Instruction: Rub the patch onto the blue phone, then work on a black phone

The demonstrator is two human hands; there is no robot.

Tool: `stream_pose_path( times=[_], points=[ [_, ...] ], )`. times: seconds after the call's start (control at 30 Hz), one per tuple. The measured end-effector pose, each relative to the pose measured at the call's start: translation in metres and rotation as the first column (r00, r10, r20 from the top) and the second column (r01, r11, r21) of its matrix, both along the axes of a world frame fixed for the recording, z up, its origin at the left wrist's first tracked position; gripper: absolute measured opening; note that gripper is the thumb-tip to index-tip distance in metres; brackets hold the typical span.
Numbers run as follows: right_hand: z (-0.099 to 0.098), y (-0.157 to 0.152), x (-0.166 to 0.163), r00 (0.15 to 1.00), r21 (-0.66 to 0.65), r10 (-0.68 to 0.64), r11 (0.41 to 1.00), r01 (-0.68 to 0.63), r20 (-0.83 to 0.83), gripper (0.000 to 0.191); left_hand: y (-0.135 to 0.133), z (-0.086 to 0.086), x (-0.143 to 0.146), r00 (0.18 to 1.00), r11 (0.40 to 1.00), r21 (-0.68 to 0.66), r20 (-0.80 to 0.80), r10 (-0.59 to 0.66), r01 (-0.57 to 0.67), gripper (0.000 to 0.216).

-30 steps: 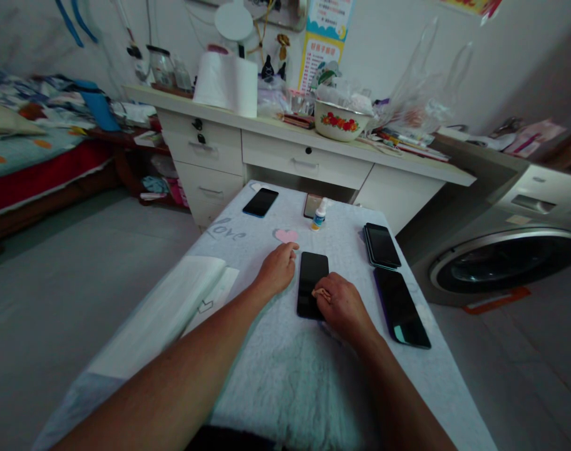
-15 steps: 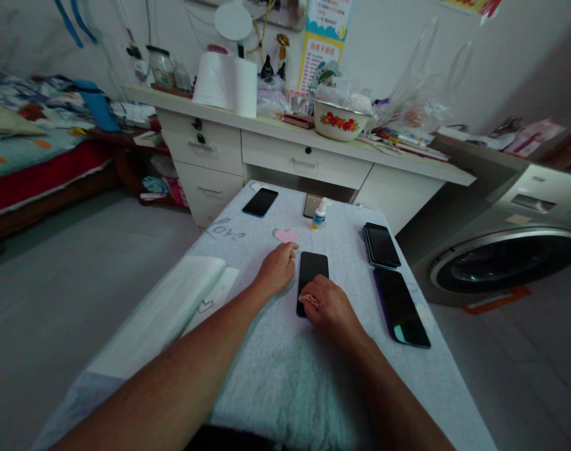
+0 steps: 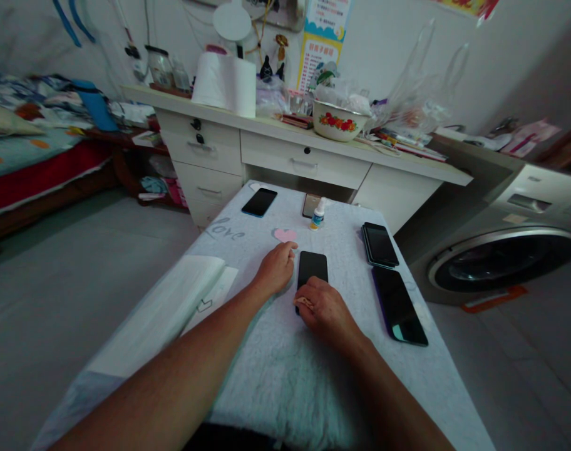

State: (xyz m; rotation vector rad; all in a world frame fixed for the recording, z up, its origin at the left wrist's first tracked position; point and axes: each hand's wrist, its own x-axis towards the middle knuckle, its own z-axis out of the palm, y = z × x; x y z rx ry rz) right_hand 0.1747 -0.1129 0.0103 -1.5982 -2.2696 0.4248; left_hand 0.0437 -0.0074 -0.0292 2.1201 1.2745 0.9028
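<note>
A black smartphone [image 3: 312,264] lies screen up on the cloth-covered table in front of me. My right hand [image 3: 325,311] rests over its lower half, closed around a small folded beige-orange wiping cloth [image 3: 304,302] pressed at the phone's lower left edge. The palm and fingers hide that end of the phone. Just left of the phone, my left hand [image 3: 277,268] sits on the tablecloth as a loose fist, thumb side up, and nothing shows in it. Beyond it is a pink heart [image 3: 284,235]. A small white spray bottle [image 3: 318,214] stands farther back.
Another phone [image 3: 260,202] lies at the back left, and a gold one [image 3: 311,205] behind the bottle. Stacked phones [image 3: 380,244] and a tablet [image 3: 399,305] line the right edge. White paper [image 3: 173,313] lies at left. A desk [image 3: 304,153] and washing machine [image 3: 501,238] stand beyond.
My right hand has slid slightly left and toward the phone's lower left edge with the cloth. The left hand stays in place. The whole view has shifted a little.
</note>
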Motion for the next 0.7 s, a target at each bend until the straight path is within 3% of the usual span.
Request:
stream_pose_path(
  times=[0.7],
  points=[
    [0.009, 0.006, 0.046, 0.966, -0.032, -0.218, 0.974, 0.224, 0.142, 0.016, 0.000, 0.001, 0.000, 1.000, 1.000, -0.011, 0.012, -0.011, 0.011, 0.037]
  ],
)
